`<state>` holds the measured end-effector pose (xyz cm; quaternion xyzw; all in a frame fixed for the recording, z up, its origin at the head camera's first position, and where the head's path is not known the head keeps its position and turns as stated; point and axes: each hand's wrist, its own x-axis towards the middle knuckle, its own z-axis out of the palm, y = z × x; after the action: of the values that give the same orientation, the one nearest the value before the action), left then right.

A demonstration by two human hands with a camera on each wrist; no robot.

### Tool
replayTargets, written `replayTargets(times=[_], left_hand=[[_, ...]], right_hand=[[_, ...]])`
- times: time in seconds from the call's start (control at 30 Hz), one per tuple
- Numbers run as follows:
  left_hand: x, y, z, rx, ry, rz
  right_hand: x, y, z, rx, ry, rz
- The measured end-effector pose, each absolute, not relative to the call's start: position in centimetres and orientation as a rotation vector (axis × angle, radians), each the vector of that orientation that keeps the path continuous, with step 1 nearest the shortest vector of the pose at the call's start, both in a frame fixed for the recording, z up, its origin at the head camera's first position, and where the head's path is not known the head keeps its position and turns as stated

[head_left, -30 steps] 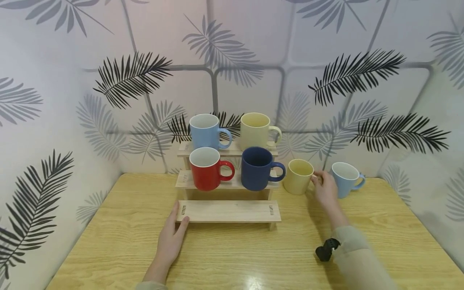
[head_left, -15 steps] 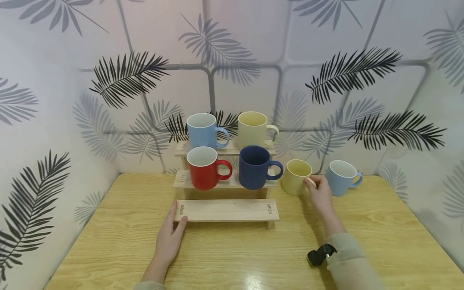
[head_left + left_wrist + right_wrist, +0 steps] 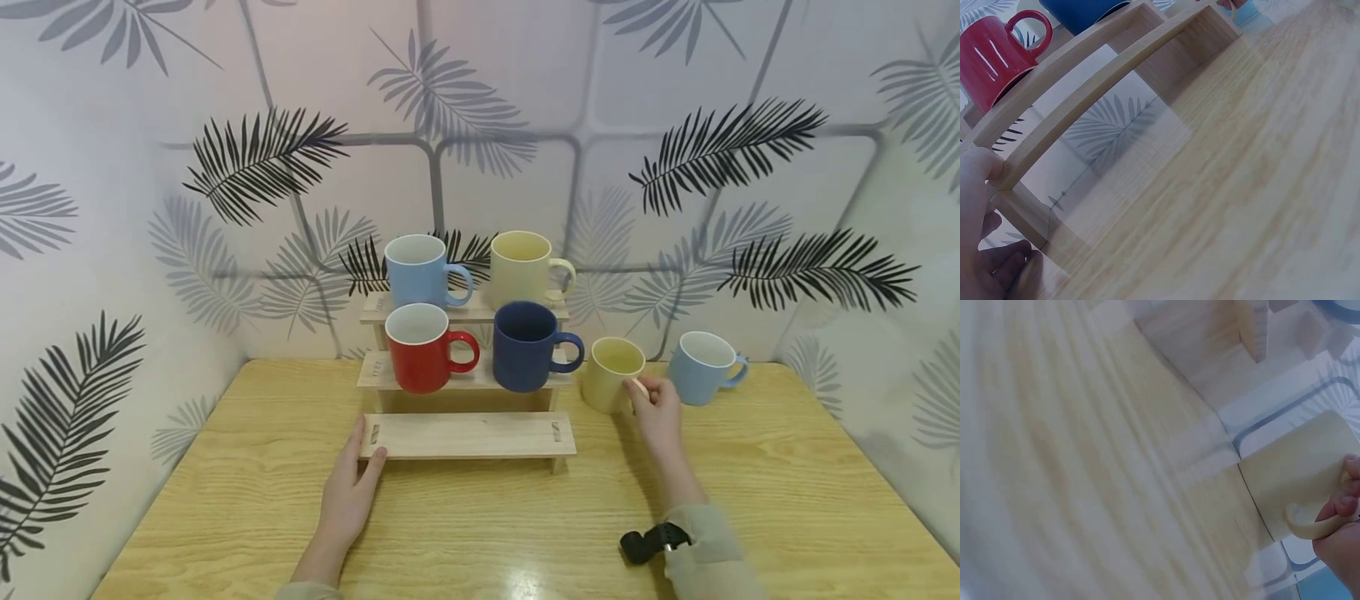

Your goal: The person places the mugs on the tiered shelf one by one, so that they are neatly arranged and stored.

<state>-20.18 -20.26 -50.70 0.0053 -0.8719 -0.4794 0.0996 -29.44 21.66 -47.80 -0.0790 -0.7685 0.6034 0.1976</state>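
Observation:
My left hand [image 3: 348,492] grips the left end of a three-step wooden rack [image 3: 465,435], thumb on the lowest step. In the left wrist view, its fingers [image 3: 1010,262] are bent by the rack's side support. My right hand [image 3: 662,417] pinches the handle of a pale yellow mug [image 3: 606,385], right of the rack. The right wrist view shows the mug's handle [image 3: 1305,530] between thumb and fingers, its base close to the tabletop. Red [image 3: 420,354] and dark blue [image 3: 523,350] mugs stand on the middle step; light blue [image 3: 414,279] and cream [image 3: 517,271] mugs on the top one.
Another light blue mug [image 3: 699,371] stands on the wooden table [image 3: 787,467], right of the yellow mug and just beyond my right hand. A leaf-patterned wall [image 3: 510,100] rises behind the table. A black strap with a small device [image 3: 651,543] is on my right wrist.
My right hand has closed on the yellow mug's handle, which has swung toward me. The mug has shifted slightly nearer. My left hand keeps its hold on the rack.

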Motion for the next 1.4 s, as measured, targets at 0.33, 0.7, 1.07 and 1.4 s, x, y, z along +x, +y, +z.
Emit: replayTargets(times=[0.33,0.7,1.07,1.4], left_hand=[[-20.2,-20.4,-50.9,0.017,-2.570,-1.410],[-20.2,-20.4,-50.8,0.010,-2.563,-1.403],[-20.2,-20.3,-50.8,0.019,-2.565,-1.406],[-20.2,-20.3,-50.8,0.021,-2.556,-1.416]], right_hand=[[-28.1,20.8,-48.1,-0.312,-1.939,1.796],[-27.6,21.7,-47.5,-0.290,-1.730,2.078],[-26.4,22.6,-44.4,0.073,-1.527,2.181],[-24.4,22.6,-40.4,0.626,-1.225,2.325]])
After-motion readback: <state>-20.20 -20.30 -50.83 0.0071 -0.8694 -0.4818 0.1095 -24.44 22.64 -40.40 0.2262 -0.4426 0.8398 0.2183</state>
